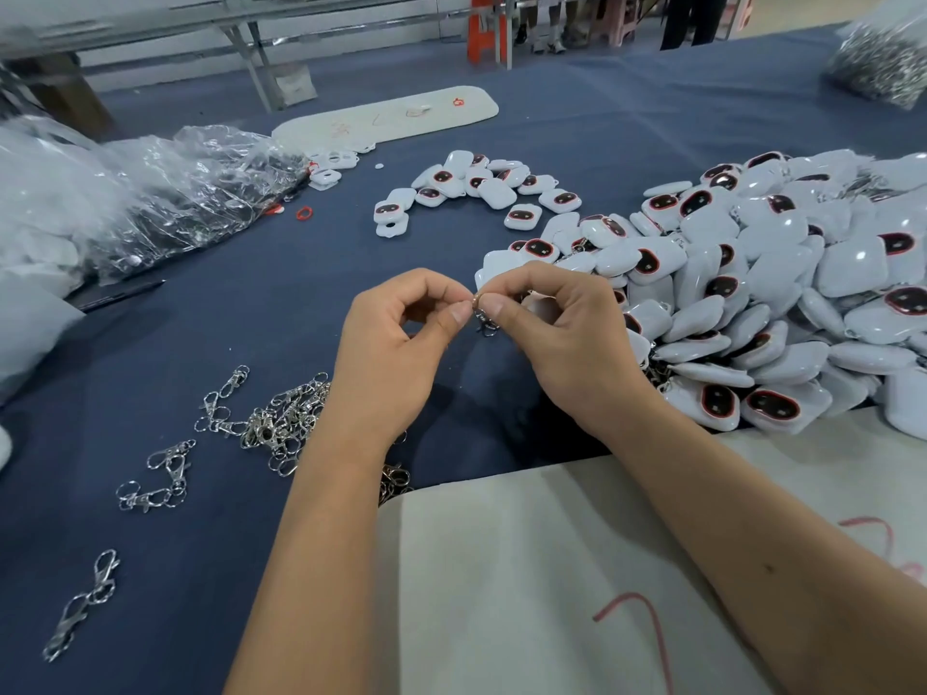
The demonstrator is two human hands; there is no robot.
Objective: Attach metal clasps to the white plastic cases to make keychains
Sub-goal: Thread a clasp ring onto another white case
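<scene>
Here, the dark blue table [241,313] fills most of my view, and at its near edge lies a white sheet [526,569] with some red lines drawn on it. On my right a big heap of white plastic cases [782,293] is piled up, many of them showing a dark oval with a red border; a smaller group of the same cases [481,185] lies farther away, near the middle of the table. On my left there are crumpled clear plastic bags [165,193]. Just beside my left forearm a tangled pile of metal clasps [281,418] rests on the cloth, and a few single clasps [160,476] lie apart from it, closer to the table's left side. My left hand [396,338] and my right hand [557,328] meet above the table, in front of the big heap. Both are closed, and their thumbs and forefingers together pinch one small metal clasp [485,321], which hangs down between my fingertips. My right hand also seems to hold a white case [544,308] inside its curled fingers, but it is mostly hidden.
</scene>
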